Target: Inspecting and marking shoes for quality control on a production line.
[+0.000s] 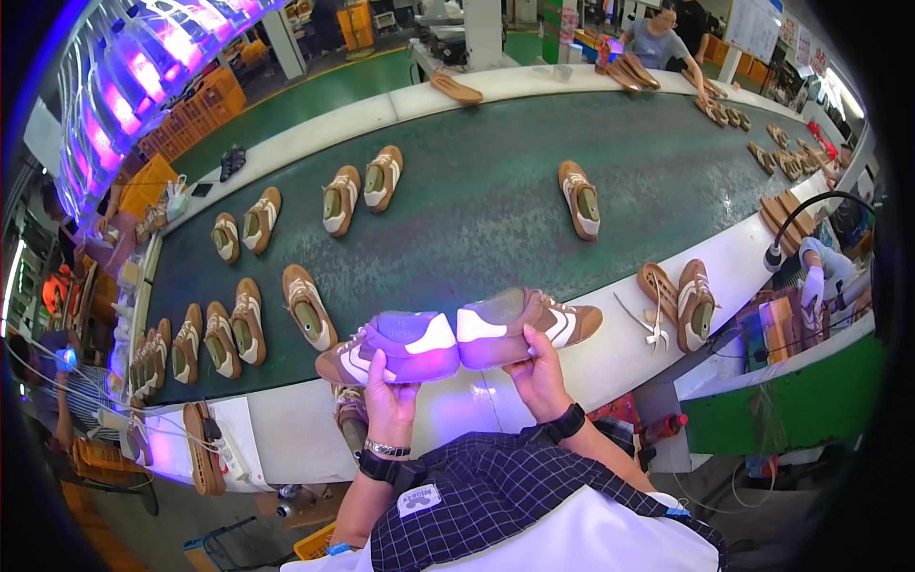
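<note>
We see the left hand (389, 393) gripping the left shoe (389, 349) from underneath, fingers wrapped up around its sole and thumb on the near side; the right hand (539, 374) does the same with the right shoe (527, 327), closed around its lower edge; both shoes are brown and white trainers, held heel to heel, touching at the middle, toes pointing outward to either side; they sit just above each hand, lifted clear over the white near edge (286, 429) of the conveyor belt (477, 210); a violet glow washes over both heels and spills onto the white edge below, so we cannot read the true colour of those heel panels; the palms are hidden behind the shoes, and the soles are turned away from us; each wrist carries a dark band, the left one a metal bracelet too; out on the green belt, more shoes of the same kind lie in pairs, one single shoe (579, 198) further across, well apart from the hands; a pair (681, 303) rests on the white edge to the right; at the far end another person (658, 43) leans over the belt, small and bent by the lens; the left rim dissolves into purple glare (133, 76), hard to make out.
</note>
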`<state>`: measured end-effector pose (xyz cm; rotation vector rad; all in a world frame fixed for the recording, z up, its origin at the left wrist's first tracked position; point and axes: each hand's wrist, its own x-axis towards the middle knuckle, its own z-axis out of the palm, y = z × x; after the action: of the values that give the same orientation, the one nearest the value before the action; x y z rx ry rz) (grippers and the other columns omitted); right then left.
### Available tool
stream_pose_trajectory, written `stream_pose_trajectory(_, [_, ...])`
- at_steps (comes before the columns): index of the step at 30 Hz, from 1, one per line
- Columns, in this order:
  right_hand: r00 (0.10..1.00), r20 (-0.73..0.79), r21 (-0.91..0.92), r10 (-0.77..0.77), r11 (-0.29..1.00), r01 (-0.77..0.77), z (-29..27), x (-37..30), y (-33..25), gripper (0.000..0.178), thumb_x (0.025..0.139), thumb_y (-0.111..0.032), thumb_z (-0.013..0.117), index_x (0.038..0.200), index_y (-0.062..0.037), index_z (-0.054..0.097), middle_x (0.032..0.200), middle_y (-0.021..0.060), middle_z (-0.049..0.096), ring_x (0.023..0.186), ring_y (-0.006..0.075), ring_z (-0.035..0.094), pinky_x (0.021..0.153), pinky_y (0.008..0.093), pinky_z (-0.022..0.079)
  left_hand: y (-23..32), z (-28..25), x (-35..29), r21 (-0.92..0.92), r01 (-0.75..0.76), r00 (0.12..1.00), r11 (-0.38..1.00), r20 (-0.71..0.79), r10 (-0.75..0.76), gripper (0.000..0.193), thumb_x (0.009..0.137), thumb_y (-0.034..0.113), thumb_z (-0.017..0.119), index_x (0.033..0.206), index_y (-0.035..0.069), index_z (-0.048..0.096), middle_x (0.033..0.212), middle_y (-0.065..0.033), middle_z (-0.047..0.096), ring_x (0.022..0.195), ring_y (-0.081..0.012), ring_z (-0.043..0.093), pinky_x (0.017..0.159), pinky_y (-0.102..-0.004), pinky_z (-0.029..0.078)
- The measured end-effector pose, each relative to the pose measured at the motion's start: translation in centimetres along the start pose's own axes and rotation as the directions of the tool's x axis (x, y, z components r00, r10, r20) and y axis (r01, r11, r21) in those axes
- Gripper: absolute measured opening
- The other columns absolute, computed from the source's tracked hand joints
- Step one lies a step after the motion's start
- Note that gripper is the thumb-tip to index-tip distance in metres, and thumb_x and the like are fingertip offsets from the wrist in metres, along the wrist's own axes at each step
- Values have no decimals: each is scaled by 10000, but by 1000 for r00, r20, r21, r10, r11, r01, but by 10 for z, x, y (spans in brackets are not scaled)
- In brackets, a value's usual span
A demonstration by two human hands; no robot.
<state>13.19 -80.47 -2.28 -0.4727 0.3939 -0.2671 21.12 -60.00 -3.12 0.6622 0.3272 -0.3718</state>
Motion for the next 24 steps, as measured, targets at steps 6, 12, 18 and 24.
stream_pose_trajectory(6, [1000, -16, -8, -2, 1000, 2, -3, -2, 0, 408, 875, -223, 551, 1219, -28, 452, 1148, 103, 565, 1040, 217, 560, 916, 397, 445, -1, 5, -6, 13, -36, 999, 999, 13, 35, 407, 875, 275, 584, 1225, 98, 472, 1159, -42, 565, 1042, -192, 559, 858, -375, 485])
stream_pose_trajectory(12, [999, 33, -26, -41, 999, 41, -5, -1, -4, 422, 875, -194, 543, 1240, -13, 434, 1150, 109, 565, 1045, 222, 562, 918, 402, 446, 2, 12, -6, 12, -94, 995, 996, 43, 93, 413, 869, 226, 596, 1234, 86, 463, 1167, -37, 559, 1046, -185, 557, 886, -365, 475])
stream_pose_trajectory(18, [996, 59, -104, -61, 992, 66, -4, -2, -9, 470, 850, -186, 566, 1261, -16, 413, 1191, 104, 540, 1099, 234, 527, 974, 397, 403, 4, 11, -6, 36, -151, 986, 988, 69, 149, 438, 848, 183, 622, 1239, 78, 455, 1166, -35, 552, 1046, -179, 554, 897, -348, 471])
stream_pose_trajectory(24, [989, 58, -160, -138, 976, 146, -3, -2, -8, 464, 839, -162, 577, 1250, -11, 425, 1169, 104, 552, 1080, 233, 541, 949, 394, 427, 4, 9, -7, 75, -162, 986, 984, 46, 159, 439, 840, 173, 629, 1232, 76, 457, 1146, -35, 555, 1034, -176, 558, 877, -331, 482])
